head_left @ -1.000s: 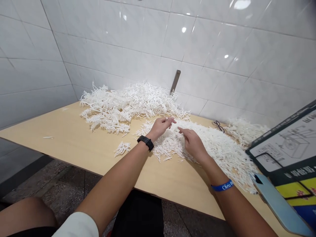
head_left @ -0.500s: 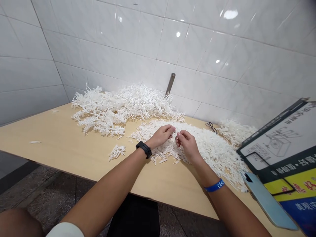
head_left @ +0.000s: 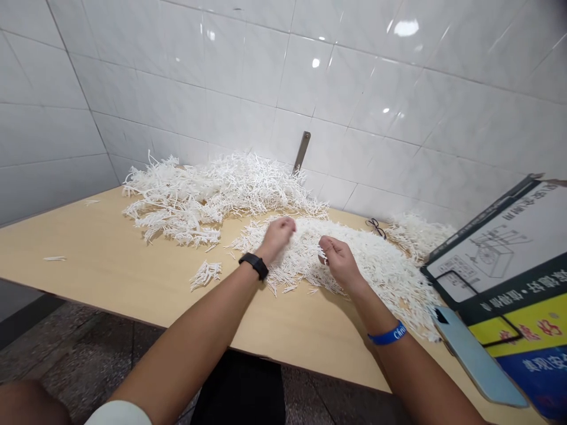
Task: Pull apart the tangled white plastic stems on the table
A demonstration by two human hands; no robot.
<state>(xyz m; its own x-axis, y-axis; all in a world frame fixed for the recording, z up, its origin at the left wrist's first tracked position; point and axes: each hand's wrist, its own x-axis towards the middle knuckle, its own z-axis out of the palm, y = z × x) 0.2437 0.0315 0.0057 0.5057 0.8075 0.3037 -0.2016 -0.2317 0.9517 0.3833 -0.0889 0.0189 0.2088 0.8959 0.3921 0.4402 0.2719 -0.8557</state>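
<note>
My left hand (head_left: 277,236), with a black watch on its wrist, is curled closed above the near heap of small white plastic sticks (head_left: 381,265). It is blurred, so what its fingers hold is hidden. My right hand (head_left: 337,260), with a blue wristband on its wrist, is closed in a pinch on a thin white stick piece just right of the left hand. A second heap of larger branched white plastic pieces (head_left: 208,192) lies at the back left of the wooden table (head_left: 115,265).
A small cluster of sticks (head_left: 205,274) lies alone left of my left wrist. A phone (head_left: 476,357) and a printed cardboard box (head_left: 509,277) stand at the right. Black glasses (head_left: 376,226) rest near the tiled wall. A metal bracket (head_left: 302,151) hangs on the wall.
My hands came together over the near heap, then drew apart. The left hand moved left and up, blurred; the right stayed pinched on a stick.
</note>
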